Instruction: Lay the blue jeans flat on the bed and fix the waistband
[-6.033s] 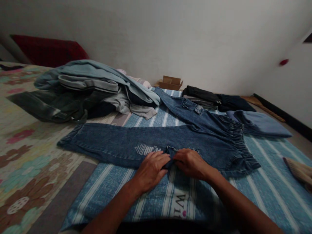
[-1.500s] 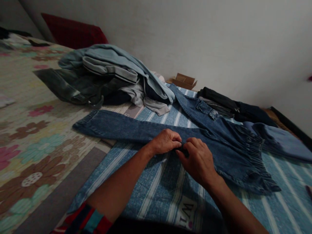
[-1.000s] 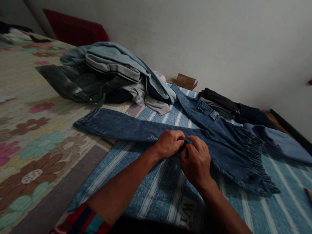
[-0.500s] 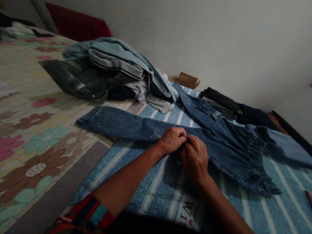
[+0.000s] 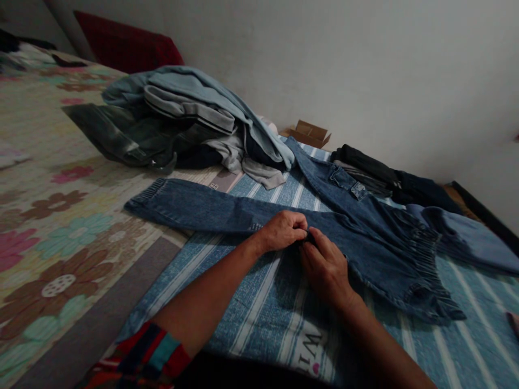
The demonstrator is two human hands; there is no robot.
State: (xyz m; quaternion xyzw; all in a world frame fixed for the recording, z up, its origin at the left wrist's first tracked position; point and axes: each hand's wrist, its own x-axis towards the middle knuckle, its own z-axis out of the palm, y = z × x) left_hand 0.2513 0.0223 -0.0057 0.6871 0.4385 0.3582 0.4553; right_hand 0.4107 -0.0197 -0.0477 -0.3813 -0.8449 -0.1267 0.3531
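A pair of blue denim jeans [image 5: 360, 237] with a gathered elastic waist lies spread out, its legs parted, waist toward the right. My left hand [image 5: 281, 229] is closed in a pinch at the near edge of the closer leg. Right beside it, my right hand [image 5: 326, 265] pinches the same spot, fingertips almost touching the left ones. A small dark bit of the jeans shows between the fingers; whether it is a pocket flap or a seam I cannot tell. The far leg carries a flap pocket [image 5: 346, 181].
A heap of clothes [image 5: 194, 108] lies at the back left on a floral bedsheet [image 5: 60, 237]. Under the jeans is a blue striped sheet [image 5: 251, 292]. Folded clothes [image 5: 365, 173] line the wall side, near a folded blue garment [image 5: 474, 237] and a cardboard box [image 5: 308, 133].
Both hands stay at the same place on the jeans. The right hand's fingers have straightened and flattened a little, and the view has shifted slightly.
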